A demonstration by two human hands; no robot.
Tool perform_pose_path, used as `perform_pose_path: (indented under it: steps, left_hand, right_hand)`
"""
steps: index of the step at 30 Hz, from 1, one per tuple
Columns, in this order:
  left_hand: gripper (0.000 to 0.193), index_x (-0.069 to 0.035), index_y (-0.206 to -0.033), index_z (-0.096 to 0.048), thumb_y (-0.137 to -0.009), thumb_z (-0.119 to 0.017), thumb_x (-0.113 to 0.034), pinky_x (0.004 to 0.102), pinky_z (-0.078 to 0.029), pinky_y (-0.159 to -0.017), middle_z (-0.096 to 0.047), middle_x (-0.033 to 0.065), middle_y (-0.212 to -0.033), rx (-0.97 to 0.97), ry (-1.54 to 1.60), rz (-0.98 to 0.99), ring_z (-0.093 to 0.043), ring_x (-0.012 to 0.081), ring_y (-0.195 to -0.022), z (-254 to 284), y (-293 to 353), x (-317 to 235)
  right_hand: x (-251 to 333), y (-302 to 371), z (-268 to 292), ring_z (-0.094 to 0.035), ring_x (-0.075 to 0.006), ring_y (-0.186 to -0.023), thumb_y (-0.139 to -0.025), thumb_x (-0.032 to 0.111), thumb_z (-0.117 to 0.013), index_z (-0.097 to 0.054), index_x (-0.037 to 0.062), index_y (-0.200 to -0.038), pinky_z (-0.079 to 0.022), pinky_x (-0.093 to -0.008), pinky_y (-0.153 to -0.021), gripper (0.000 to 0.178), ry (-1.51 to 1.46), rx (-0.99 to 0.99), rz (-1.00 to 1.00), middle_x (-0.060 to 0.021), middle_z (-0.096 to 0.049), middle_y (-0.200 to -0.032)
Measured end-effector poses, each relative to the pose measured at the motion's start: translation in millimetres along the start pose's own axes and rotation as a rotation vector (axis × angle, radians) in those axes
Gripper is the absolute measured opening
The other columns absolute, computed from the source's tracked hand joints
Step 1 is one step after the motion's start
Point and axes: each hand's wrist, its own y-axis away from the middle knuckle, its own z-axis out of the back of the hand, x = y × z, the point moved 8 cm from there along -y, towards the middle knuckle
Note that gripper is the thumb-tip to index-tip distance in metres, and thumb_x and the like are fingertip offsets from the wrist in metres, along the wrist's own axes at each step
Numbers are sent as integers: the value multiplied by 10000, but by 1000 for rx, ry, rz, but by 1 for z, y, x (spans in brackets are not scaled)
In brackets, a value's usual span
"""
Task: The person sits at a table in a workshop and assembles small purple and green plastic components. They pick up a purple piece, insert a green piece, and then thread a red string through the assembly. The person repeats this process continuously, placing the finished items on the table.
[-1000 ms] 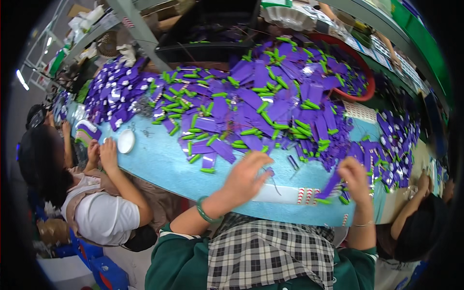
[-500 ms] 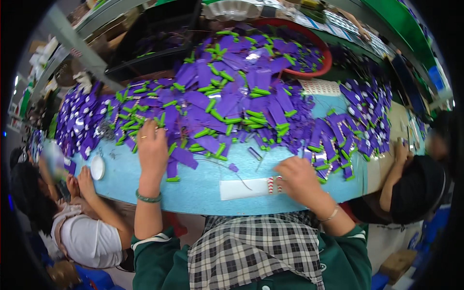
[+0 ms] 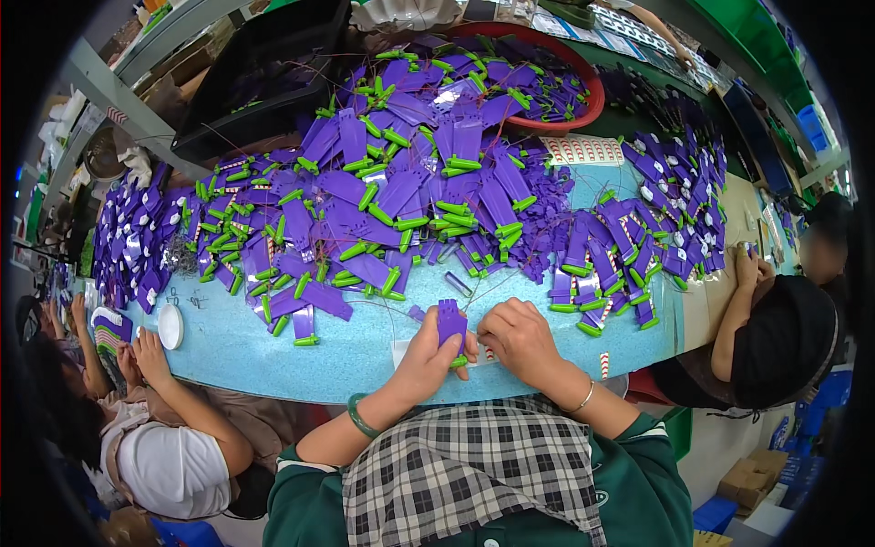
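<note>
My left hand (image 3: pixel 427 361) grips a flat purple piece with a green end (image 3: pixel 450 326), holding it upright above the near edge of the table. Right beside it, my right hand (image 3: pixel 524 339) has its fingers drawn together in a pinch; whatever is in them is hidden. Beneath the hands lies a white strip (image 3: pixel 401 350) with red chevron marks, mostly covered by them. A small loose red-and-white sticker (image 3: pixel 604 365) lies at the table edge to the right. Just beyond my hands is a small clear-and-purple cylinder (image 3: pixel 458 284).
A big heap of purple pieces with green ends (image 3: pixel 365 191) covers the blue table (image 3: pixel 246 346). Behind it stand a red basin (image 3: pixel 597 91) and a black bin (image 3: pixel 187 144). A sticker sheet (image 3: pixel 583 150) lies farther back. Co-workers sit left and right; a white lid (image 3: pixel 170 326) is at left.
My left hand has come back from the heap to the front middle, now with a purple piece in it. My right hand has shifted left beside it. A loose sticker now shows at right.
</note>
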Motion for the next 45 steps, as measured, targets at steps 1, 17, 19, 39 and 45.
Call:
perform_pose_path:
  steps: [1, 17, 19, 39, 45]
  left_hand:
    - [220, -29, -1182, -338, -974, -389, -79, 270, -537, -577, -563, 99, -940, 2, -29, -3, -592, 150, -823, -1, -1, 3]
    - [209, -18, -1169, -459, -1002, -408, -134, 322, -555, -735, -585, 88, -951, 7, -25, 118, -613, 190, -919, 6, -7, 20]
    - [208, -21, -1168, -458, -1002, -409, -135, 323, -555, -737, -586, 88, -953, 5, -16, 116, -613, 190, -921, 7, -8, 22]
    - [246, -5, -1198, -449, -1002, -413, -147, 308, -555, -739, -588, 88, -952, 8, -22, 111, -614, 182, -925, 7, -7, 23]
    - [232, 0, -1186, -445, -998, -399, -128, 304, -556, -745, -585, 81, -952, -11, -39, 106, -610, 169, -915, 6, -5, 20]
  right_hand:
    - [0, 0, 1, -561, -222, -770, -653, 53, -734, -614, 86, -786, -415, -347, -692, 181, -13, -18, 4, -26, -583, -768]
    - [2, 1, 5, -629, -188, -795, -666, 45, -709, -633, 92, -769, -444, -323, -690, 136, -41, -58, 214, -22, -644, -779]
    - [-1, -1, 4, -617, -187, -796, -684, 63, -700, -628, 98, -783, -436, -322, -684, 126, -50, -51, 187, -15, -631, -780]
    - [-6, -4, 15, -529, -228, -841, -654, 133, -765, -645, 110, -835, -398, -362, -729, 218, 98, 82, -20, -21, -563, -865]
    - [-13, 1, 6, -522, -219, -819, -659, 128, -755, -629, 111, -797, -388, -365, -714, 188, 92, 71, -60, -10, -551, -823]
